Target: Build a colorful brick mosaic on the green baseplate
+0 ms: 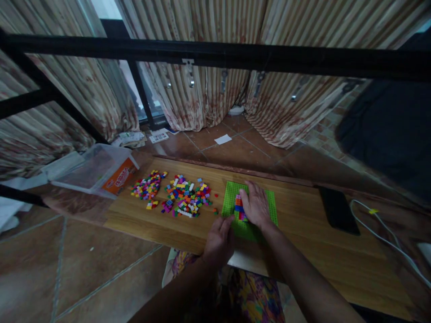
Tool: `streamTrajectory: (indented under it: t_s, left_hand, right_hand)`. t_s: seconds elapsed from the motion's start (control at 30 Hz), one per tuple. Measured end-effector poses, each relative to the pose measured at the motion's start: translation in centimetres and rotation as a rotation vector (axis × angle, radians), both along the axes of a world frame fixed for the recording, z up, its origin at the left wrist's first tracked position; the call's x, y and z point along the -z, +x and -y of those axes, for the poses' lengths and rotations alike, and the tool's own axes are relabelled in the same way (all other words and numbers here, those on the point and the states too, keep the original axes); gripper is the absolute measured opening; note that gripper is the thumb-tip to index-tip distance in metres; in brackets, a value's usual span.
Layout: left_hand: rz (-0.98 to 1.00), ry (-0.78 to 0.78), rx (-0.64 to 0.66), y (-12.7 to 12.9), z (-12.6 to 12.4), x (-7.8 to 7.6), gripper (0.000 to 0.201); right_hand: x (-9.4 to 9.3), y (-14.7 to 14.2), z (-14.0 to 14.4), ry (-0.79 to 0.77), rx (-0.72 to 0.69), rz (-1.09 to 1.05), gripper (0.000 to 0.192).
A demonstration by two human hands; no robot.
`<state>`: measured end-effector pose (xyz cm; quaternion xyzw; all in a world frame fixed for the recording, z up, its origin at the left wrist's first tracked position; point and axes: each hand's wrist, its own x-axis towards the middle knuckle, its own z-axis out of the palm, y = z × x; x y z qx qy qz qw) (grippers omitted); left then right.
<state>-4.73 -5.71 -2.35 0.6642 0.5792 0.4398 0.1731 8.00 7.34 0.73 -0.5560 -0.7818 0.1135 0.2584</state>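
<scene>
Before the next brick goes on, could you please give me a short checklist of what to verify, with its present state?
1. Green baseplate flat on the wooden table: ok.
2. Left hand steadying the baseplate's near edge: ok.
3. Right hand on the stacked bricks: ok.
4. Loose bricks within reach, left of the baseplate: ok.
5. A brick held in either hand: cannot tell.
6. Black phone clear of the work: ok.

Under your hands lies a bright green baseplate [229,197] bearing red, blue and purple bricks [239,207]. Left of it, loose bricks [185,197] show red, yellow, blue, green, white and magenta. The tabletop [303,224] is light wood-grain; the phone [337,210] black; the curtains [202,89] striped beige.
</scene>
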Motion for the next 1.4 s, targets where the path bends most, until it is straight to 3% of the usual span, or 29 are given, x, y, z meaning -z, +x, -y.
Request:
streamTrajectory:
  t_s: [0.23,0.33,0.43,0.53,0.67,0.83,1.2,1.4]
  left_hand:
    - [0.043,-0.027,0.017,-0.6,1.2,-1.0,0.041]
    - [0.049,-0.032,-0.023,-2.5,3.1,-1.5,0.044]
    - [0.029,-0.058,-0.072,-5.3,5.2,-1.8,0.046]
    - [0.045,-0.079,-0.167,-8.0,6.8,-1.8,0.039]
    - [0.085,-0.064,-0.244,-10.6,7.5,-1.8,0.036]
    - [0.103,-0.049,-0.257,-11.9,7.4,-1.7,0.034]
    - [0.071,-0.111,-0.305,-12.7,5.4,-2.2,0.034]
    - [0.061,-0.138,-0.116,-11.0,4.1,-3.5,0.032]
  right_hand:
    - [0.8,0.7,-0.3,-0.009,-0.003,-0.132,0.057]
    - [0.7,1.3,-0.5,0.012,0.013,-0.179,0.056]
    - [-0.2,0.5,0.3,0.144,-0.035,-0.138,0.050]
    - [-1.3,-2.9,2.9,0.229,-0.176,-0.120,0.036]
    - [-1.0,-9.6,7.3,0.131,-0.421,-0.099,0.021]
    - [0.5,-14.1,9.5,0.039,-0.352,0.038,0.011]
    - [-0.3,-12.2,9.8,-0.023,-0.241,-0.152,0.010]
    - [-0.5,-9.1,11.3,-0.144,-0.327,-0.357,0.014]
